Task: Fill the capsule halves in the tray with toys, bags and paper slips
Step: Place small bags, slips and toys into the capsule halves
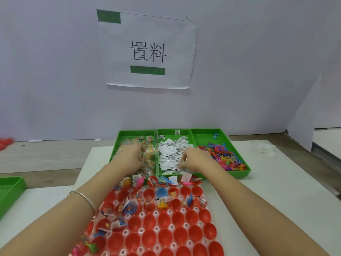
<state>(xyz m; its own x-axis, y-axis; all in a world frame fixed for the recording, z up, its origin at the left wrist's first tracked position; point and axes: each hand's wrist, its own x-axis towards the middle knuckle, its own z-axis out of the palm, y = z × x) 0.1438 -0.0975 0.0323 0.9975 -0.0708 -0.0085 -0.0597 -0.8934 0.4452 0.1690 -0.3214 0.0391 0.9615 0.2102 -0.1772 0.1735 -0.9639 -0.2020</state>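
Capsule halves (166, 237) fill the tray (156, 213) nearest the person, far rows loaded, most near ones bare. Left hand (132, 157) curls among bags (147, 145), hold not discernible; right hand (195, 158) pinches paper slips (169, 150). Green bins (239, 172) stand just behind the tray on the tabletop (267, 182), judged to shorten reach.

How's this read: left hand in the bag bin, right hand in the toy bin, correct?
One part is wrong. In the head view the right hand is over the paper slips in the middle bin; the left hand is in the bag bin.
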